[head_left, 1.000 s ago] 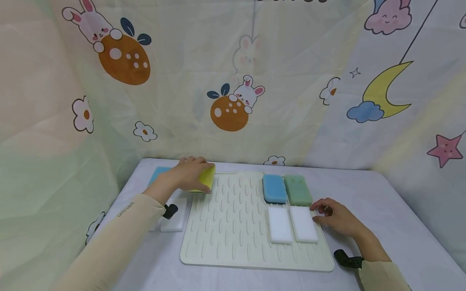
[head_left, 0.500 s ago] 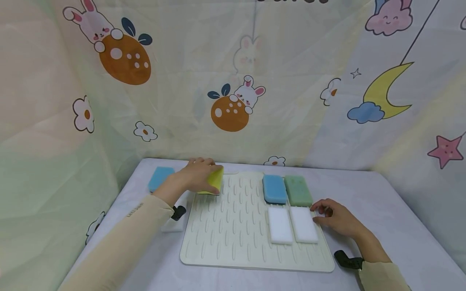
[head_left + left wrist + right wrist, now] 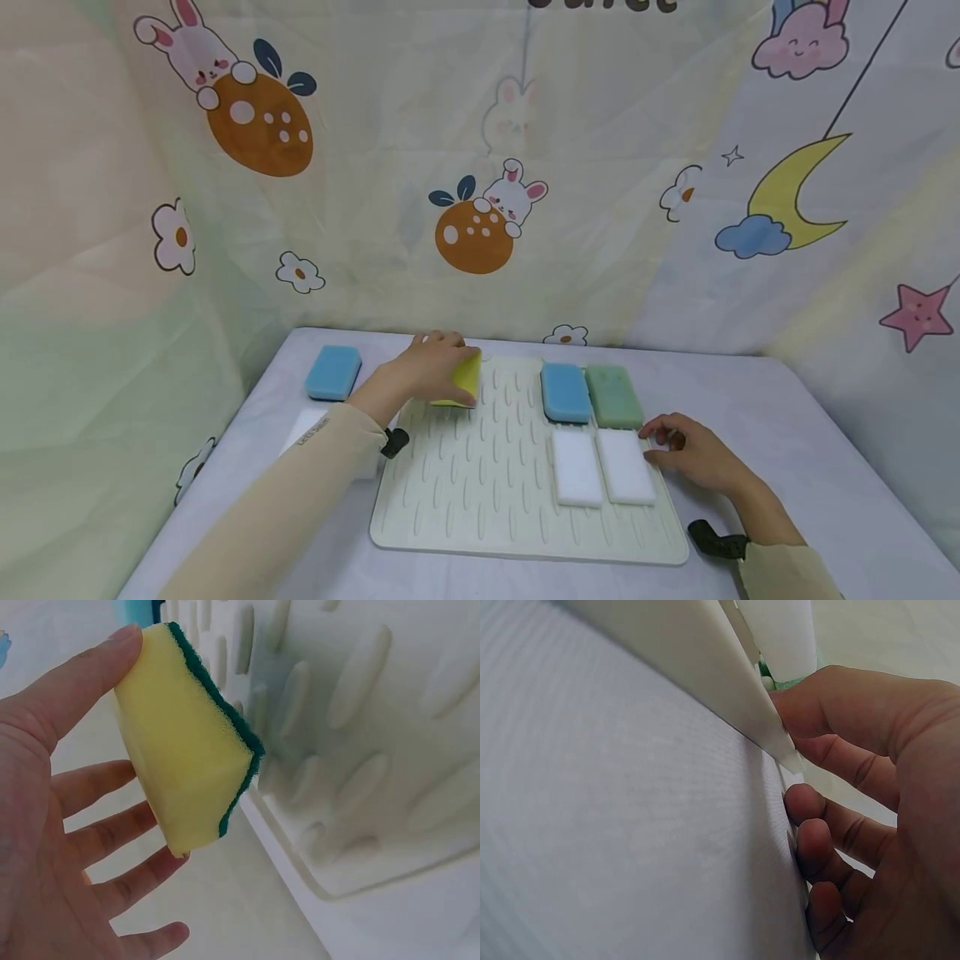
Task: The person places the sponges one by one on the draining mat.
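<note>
My left hand (image 3: 435,367) pinches a yellow sponge (image 3: 176,742) with a dark green scouring layer, thumb on one side and fingers on the other. The sponge is above the back left of a pale ribbed mat (image 3: 480,500), tilted in the left wrist view. My right hand (image 3: 693,450) rests at the mat's right edge with fingers loosely bent; in the right wrist view its thumb (image 3: 802,712) touches the rim. Next to it, on the mat, lie two white sponges (image 3: 577,468) (image 3: 627,467), a blue sponge (image 3: 566,392) and a green sponge (image 3: 615,396).
Another blue sponge (image 3: 333,372) lies on the white table (image 3: 795,433) left of the mat. Nearer the front, white sponges (image 3: 303,423) are partly hidden by my left sleeve (image 3: 300,483). A printed cloth (image 3: 375,208) hangs behind the table.
My left hand has carried the yellow sponge rightward over the mat, uncovering the blue sponge on the left. The right hand stays at the mat's edge.
</note>
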`<state>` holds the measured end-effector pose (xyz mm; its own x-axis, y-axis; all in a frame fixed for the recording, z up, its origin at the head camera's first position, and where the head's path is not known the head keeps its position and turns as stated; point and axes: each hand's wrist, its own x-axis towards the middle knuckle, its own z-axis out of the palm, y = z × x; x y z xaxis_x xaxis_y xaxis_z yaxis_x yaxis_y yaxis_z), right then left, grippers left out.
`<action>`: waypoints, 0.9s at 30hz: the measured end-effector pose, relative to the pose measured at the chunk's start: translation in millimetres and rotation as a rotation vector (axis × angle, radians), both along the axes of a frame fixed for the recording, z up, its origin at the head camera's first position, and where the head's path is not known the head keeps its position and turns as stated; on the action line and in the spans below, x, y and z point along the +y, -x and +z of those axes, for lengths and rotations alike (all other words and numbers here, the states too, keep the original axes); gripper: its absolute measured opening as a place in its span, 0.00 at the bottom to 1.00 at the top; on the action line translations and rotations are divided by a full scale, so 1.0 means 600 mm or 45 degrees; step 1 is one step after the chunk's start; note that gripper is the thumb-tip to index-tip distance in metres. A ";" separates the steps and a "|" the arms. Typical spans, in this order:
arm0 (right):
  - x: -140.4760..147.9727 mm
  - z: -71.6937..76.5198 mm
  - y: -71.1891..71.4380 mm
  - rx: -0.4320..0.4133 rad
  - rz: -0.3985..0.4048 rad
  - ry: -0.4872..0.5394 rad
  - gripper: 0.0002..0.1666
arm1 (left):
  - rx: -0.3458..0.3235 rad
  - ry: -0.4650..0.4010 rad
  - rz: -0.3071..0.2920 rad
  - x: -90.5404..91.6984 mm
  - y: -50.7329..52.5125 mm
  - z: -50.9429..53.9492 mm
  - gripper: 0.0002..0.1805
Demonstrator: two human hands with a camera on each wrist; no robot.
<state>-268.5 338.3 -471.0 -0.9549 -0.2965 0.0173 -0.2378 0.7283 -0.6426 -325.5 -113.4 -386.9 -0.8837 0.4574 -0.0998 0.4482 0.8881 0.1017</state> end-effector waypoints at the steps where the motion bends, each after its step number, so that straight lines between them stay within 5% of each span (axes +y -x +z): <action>1: 0.000 0.000 0.000 0.000 -0.001 -0.003 0.16 | 0.000 0.001 -0.002 0.003 0.001 -0.001 0.49; 27: -0.004 0.005 -0.003 0.003 0.003 0.016 0.15 | -0.003 0.052 -0.010 0.084 0.007 -0.027 0.48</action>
<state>-267.0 336.2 -467.9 -0.9542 -0.2983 0.0228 -0.2406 0.7199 -0.6510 -329.5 -63.1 -403.0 -0.8799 0.4596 -0.1209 0.4548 0.8881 0.0664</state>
